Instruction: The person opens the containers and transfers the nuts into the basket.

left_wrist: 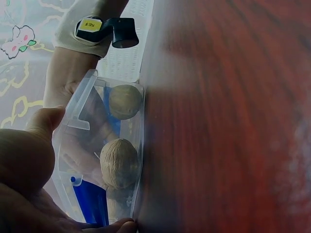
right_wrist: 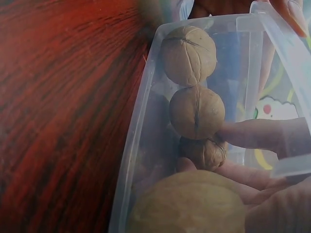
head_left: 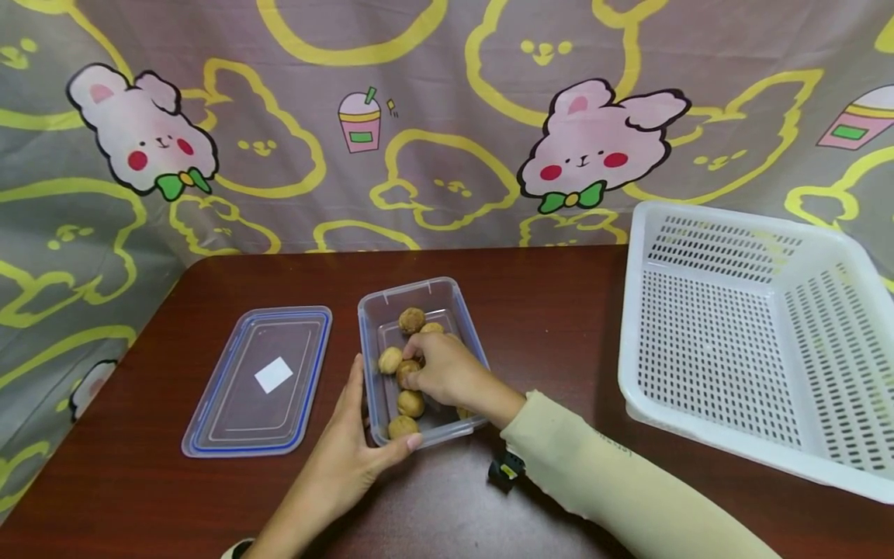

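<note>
A clear plastic food container (head_left: pixel 408 290) stands on the dark wooden table with several walnuts in it. My left hand (head_left: pixel 349 446) holds its near left corner, thumb at the near rim and fingers along the left wall. My right hand (head_left: pixel 450 371) reaches inside and pinches a walnut (head_left: pixel 407 373) among the others. In the right wrist view, that walnut (right_wrist: pixel 204 153) shows between the fingertips, and a large, close walnut (right_wrist: pixel 189 206) partly covers the hand. Two walnuts show through the near wall in the left wrist view, one of them a ridged walnut (left_wrist: pixel 119 163).
Left of the container lies its flat lid (head_left: pixel 244 419) with a blue seal and a white label (head_left: pixel 273 375). A white perforated basket (head_left: pixel 632 334) stands at the right. Behind the table hangs a patterned curtain (head_left: pixel 461 225).
</note>
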Demonstrator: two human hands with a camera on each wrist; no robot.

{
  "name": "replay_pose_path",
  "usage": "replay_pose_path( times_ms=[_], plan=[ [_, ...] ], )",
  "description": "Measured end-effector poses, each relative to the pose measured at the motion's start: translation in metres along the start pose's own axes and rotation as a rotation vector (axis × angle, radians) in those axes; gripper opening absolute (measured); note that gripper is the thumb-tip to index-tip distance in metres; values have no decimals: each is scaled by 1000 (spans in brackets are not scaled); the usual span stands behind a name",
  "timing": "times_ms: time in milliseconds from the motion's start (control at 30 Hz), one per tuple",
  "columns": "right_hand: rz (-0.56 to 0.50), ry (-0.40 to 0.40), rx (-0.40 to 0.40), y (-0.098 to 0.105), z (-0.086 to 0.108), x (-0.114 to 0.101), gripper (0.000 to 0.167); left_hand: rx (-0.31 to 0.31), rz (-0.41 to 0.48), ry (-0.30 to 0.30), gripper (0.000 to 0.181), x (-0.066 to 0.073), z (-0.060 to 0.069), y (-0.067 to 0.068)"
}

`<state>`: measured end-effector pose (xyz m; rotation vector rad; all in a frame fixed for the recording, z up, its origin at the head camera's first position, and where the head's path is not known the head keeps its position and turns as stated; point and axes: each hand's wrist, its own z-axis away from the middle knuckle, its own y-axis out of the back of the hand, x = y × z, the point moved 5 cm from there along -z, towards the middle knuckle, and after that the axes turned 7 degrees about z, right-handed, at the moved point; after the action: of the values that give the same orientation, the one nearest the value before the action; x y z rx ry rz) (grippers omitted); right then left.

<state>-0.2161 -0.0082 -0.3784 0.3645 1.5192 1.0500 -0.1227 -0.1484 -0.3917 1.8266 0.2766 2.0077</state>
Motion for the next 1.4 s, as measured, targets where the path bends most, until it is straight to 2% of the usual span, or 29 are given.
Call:
replay_pose_path(
  times_ms=[367, 633, 1000, 1233, 1400],
  plan=[
    [-8, -20, -5, 1, 2, 0, 20, -8, 22, -1, 132, 1, 0, -2],
    [-64, 8, 19, 10, 5, -4, 20, -19, 24, 12, 132, 1, 0, -1],
    [-227, 4, 4, 36, 24, -13, 23, -4, -13, 6, 133, 0, 2, -1],
    [-248, 40, 30, 60, 42, -15, 25, 4, -14, 5, 132, 1, 1, -2],
    [-260, 34, 14, 80, 55, -14, 29, 4, 4, -2, 132, 1, 1, 0]
  ],
)
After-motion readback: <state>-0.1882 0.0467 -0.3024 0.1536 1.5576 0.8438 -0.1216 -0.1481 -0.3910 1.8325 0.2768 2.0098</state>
